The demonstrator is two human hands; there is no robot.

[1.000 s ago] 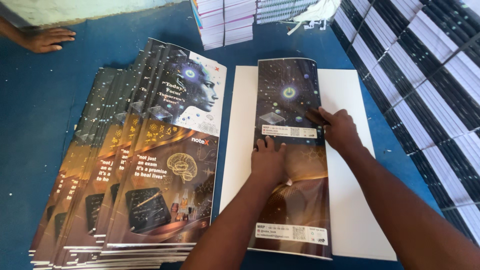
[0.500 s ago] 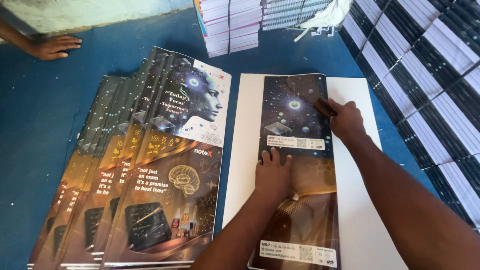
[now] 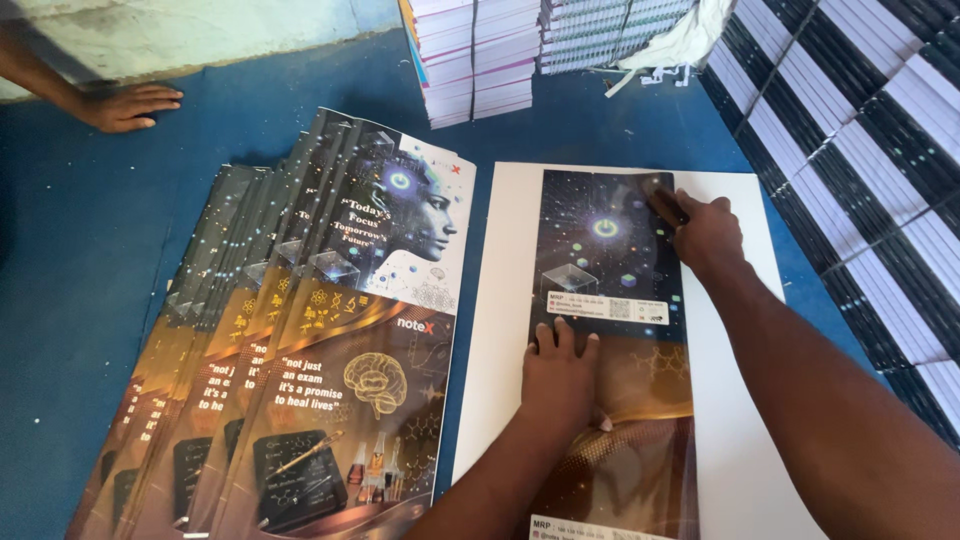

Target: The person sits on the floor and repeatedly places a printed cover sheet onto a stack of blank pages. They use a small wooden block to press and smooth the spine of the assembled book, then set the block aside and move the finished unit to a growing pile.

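My left hand [image 3: 558, 372] lies flat, fingers spread, on the folded cover sheet [image 3: 612, 330] lying on the white board [image 3: 740, 400]; my right hand [image 3: 706, 236] presses a dark strip at its upper right edge. The sheet looks thin, glossy and floppy, best pinned flat

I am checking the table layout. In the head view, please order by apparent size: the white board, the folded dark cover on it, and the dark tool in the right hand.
1. white board, largest, though partly cut off at the bottom edge.
2. folded dark cover, narrower than the board beneath it.
3. dark tool under the right hand, clearly smallest, partly hidden.
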